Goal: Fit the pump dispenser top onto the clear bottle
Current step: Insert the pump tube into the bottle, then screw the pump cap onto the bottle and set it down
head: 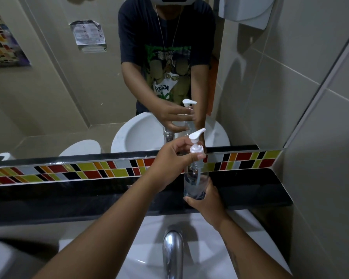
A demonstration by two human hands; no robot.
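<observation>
A clear bottle [194, 184] stands upright over the black ledge [89, 196], with some clear liquid in its lower part. My right hand [205, 200] grips its base from below and behind. A white pump dispenser top [195, 143] sits at the bottle's neck, its nozzle pointing up and right and its tube reaching down inside the bottle. My left hand [175, 156] pinches the pump's collar with thumb and fingers. I cannot tell whether the collar is screwed tight.
A chrome tap [172, 252] rises over the white sink [250, 238] directly below my arms. A mirror [69, 77] behind the ledge reflects a person, the bottle and the sink. A coloured tile strip [69, 170] runs along the wall; a tiled wall [320, 158] closes the right side.
</observation>
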